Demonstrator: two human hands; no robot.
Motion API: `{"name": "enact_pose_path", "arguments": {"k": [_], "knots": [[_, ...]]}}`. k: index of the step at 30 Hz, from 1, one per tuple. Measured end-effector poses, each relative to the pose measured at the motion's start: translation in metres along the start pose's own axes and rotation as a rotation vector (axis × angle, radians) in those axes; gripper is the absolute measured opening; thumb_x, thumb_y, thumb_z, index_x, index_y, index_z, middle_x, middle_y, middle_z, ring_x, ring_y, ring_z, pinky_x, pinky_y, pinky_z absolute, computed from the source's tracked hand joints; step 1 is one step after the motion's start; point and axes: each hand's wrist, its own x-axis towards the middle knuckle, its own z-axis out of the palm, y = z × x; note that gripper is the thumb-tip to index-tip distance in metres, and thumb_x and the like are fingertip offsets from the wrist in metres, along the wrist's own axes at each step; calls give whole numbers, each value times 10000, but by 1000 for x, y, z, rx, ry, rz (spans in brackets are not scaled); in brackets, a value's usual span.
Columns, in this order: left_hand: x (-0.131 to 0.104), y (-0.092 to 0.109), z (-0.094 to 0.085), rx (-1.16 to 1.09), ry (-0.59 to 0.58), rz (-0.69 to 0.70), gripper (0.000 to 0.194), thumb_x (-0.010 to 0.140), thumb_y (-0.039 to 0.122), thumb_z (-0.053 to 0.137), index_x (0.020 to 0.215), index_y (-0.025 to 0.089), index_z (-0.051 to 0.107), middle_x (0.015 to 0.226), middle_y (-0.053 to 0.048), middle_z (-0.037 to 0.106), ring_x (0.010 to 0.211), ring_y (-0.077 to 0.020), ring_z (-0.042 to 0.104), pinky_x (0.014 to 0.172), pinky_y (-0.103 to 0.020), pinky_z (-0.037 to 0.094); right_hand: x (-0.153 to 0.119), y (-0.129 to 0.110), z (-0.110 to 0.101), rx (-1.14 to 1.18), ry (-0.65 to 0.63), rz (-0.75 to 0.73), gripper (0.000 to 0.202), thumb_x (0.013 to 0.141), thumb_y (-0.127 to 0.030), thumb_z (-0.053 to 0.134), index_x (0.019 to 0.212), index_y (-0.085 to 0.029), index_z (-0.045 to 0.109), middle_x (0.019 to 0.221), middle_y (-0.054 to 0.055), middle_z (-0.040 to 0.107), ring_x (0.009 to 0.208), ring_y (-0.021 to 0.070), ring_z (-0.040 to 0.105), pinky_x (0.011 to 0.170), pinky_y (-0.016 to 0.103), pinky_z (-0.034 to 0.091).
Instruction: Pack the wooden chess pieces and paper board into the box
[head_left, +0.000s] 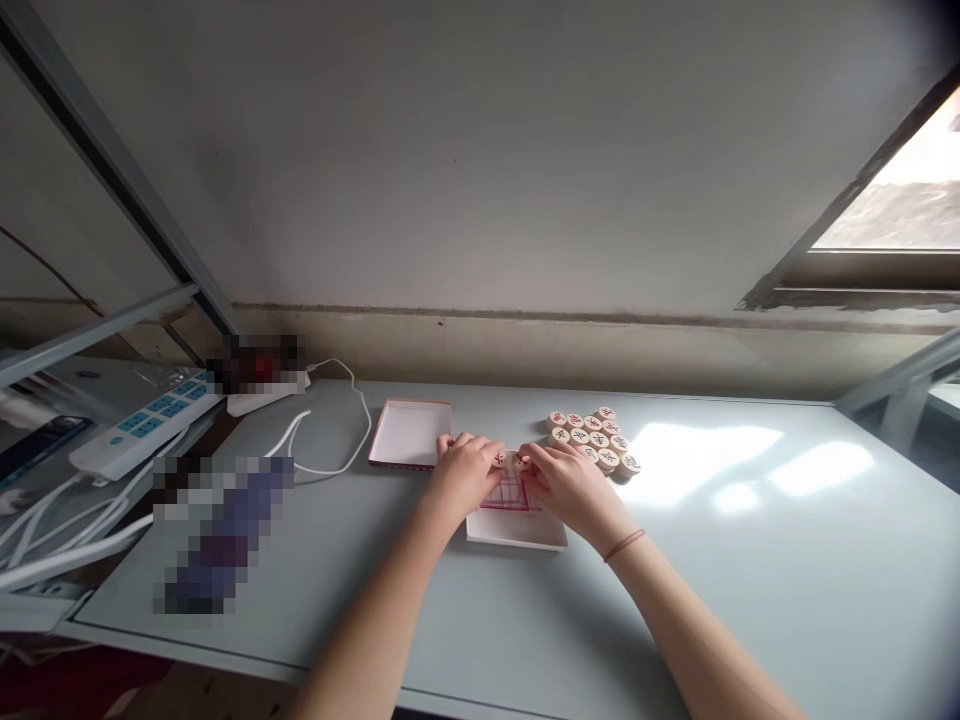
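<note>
Pale wooden discs [510, 460] with red marks were touched by the fingertips of both hands over the far part of an open white box [517, 532]; the left hand [466, 472] was held palm down at the left of the discs, and the right hand [570, 487] was set at their right, its fingers bent; whether a disc was firmly gripped by either hand cannot be told, as the contact was partly hidden by the fingers; a pattern of red lines [514, 496] was seen inside the box, between the hands.

More round pieces [592, 440] (some marked in red, others in a darker colour) were grouped closely on the grey desk [720, 610], just beyond the right hand; a second shallow tray [412, 434], white inside, was placed beyond the left hand; a thin reddish band [624, 545] was worn on the right wrist; a power strip [142, 430] and a white cable [367, 420] were seen towards the left; bright light was cast across the desk's right side.
</note>
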Motion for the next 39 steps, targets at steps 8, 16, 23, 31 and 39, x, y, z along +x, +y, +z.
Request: {"name": "enact_pose_path", "arguments": {"k": [8, 16, 23, 31, 39], "knots": [[0, 1, 0, -6, -14, -11, 176, 908, 351, 519, 1002, 262, 639, 944, -32, 689, 945, -228, 571, 819, -379, 333, 2, -6, 6, 3, 31, -22, 138, 886, -149, 472, 869, -184, 604, 678, 42, 631, 683, 202, 507, 636, 281, 336], [0, 2, -6, -14, -55, -19, 213, 909, 331, 527, 1097, 274, 610, 1035, -32, 687, 983, -220, 562, 844, -373, 325, 4, -6, -4, 158, 31, 62, 155, 875, -278, 525, 975, -197, 612, 773, 44, 653, 710, 189, 568, 629, 270, 388], [-1, 2, -5, -16, -69, -26, 275, 898, 380, 524, 1116, 243, 618, 1048, -52, 679, 1020, -233, 551, 875, -393, 326, 41, 58, -25, 42, 135, 533, 284, 873, -377, 443, 975, -192, 632, 979, 104, 644, 785, 212, 613, 658, 294, 418], [-3, 4, -1, 3, -26, -20, 256, 875, 410, 539, 1026, 237, 652, 979, -57, 687, 996, -245, 562, 859, -410, 364, 71, 132, -18, -14, -479, 821, 464, 791, -532, 495, 898, -117, 672, 846, 176, 666, 782, 287, 641, 625, 345, 446], [-2, 3, 2, 8, 75, 19, 340, 848, 406, 587, 1146, 244, 611, 1156, -63, 639, 1098, -272, 497, 871, -433, 405, 75, 137, -26, -57, -452, 770, 308, 781, -377, 535, 854, -112, 675, 787, 171, 677, 724, 268, 645, 580, 325, 437]]}}
